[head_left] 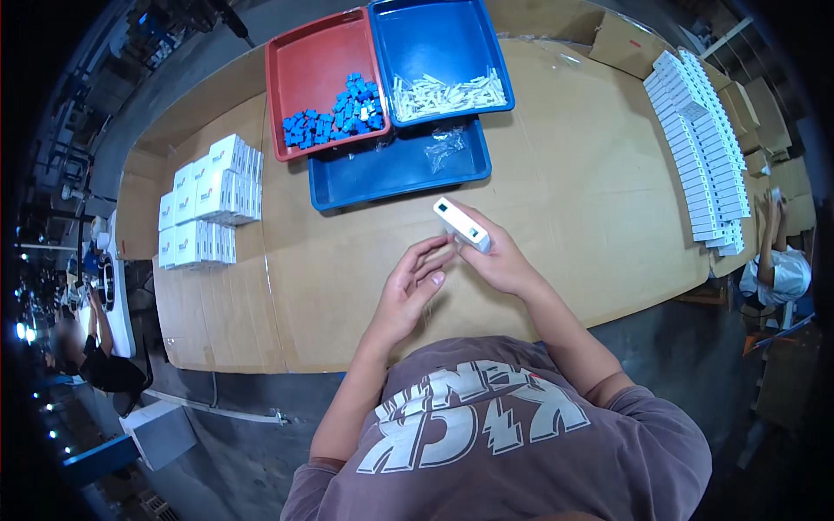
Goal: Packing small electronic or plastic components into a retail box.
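Note:
My right hand [501, 258] is closed around a slim white box [461, 225], which it holds tilted above the cardboard-covered table. Two small dark marks or openings show on the box's upward-facing narrow side. Just left of the box is my left hand [407, 289], its fingers spread and slightly curled, with nothing in them. Whether its fingertips touch the box's near end I cannot tell.
Beyond my hands, a blue tray [391, 191] holds clear plastic film. Behind it, a red tray [291, 74] holds small blue parts and another blue tray [434, 39] white sticks. White boxes [213, 191] stand stacked left; more boxes [699, 161] line the right.

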Available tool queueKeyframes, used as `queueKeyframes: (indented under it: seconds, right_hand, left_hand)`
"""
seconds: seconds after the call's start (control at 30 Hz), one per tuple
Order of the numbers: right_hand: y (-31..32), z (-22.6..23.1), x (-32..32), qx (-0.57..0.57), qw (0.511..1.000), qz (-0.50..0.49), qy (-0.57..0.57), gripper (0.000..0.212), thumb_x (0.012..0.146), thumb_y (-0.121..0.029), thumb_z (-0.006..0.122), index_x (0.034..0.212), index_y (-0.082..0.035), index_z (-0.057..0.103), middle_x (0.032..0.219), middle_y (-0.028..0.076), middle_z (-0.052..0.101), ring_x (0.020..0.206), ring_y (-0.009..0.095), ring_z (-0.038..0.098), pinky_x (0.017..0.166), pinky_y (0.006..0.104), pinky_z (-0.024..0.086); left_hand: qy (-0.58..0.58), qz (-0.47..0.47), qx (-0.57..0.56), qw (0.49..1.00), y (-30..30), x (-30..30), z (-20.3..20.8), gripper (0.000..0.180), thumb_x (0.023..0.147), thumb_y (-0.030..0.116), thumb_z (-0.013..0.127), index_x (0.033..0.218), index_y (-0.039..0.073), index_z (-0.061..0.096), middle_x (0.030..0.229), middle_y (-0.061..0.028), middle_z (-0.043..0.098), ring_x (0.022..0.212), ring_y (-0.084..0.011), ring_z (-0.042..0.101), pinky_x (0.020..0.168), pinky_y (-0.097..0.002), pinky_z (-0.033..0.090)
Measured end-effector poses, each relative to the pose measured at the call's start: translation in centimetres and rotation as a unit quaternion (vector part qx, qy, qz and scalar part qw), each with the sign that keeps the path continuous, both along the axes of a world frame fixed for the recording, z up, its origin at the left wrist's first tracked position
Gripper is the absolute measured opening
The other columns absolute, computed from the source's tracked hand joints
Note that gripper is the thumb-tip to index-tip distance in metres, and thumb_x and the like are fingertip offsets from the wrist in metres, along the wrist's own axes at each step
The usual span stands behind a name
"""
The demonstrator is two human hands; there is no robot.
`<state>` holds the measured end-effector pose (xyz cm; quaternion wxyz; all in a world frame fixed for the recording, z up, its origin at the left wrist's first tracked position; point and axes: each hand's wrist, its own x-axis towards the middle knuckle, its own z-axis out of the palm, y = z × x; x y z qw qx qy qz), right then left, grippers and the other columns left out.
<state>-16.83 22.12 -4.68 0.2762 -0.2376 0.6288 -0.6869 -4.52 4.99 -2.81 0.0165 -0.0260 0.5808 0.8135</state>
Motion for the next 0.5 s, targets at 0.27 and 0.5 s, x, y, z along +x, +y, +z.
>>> queueKeyframes:
  seconds: [0.27,0.5]
  right_hand:
    - [10.8,-4.4,-5.9,0.196,0.945,-0.26,-0.016,0.048,0.093,-0.004,0.069,0.139,0.001,0.057,0.119,0.012,0.068,0.109,0.019,0.067,0.093,0.0328,0.054]
    - [25.0,-3.6,-12.1,0.004,0.811,-0.585,0.004,0.054,0.096,-0.005,0.07,0.146,-0.003,0.051,0.125,0.011,0.069,0.108,0.019,0.07,0.083,0.0336,0.059]
  left_hand:
    - [-0.073,-0.014,-0.099,0.992,3.1,-0.8,-4.1,0.045,0.108,0.015,0.057,0.149,0.0,0.047,0.138,-0.0161,0.066,0.125,-0.0222,0.064,0.106,-0.0336,0.048]
    - [-0.098,-0.012,-0.154,0.983,4.6,-1.8,-4.3,0.037,0.106,0.009,0.057,0.142,0.0,0.055,0.12,-0.012,0.074,0.109,-0.0162,0.067,0.099,-0.0313,0.05]
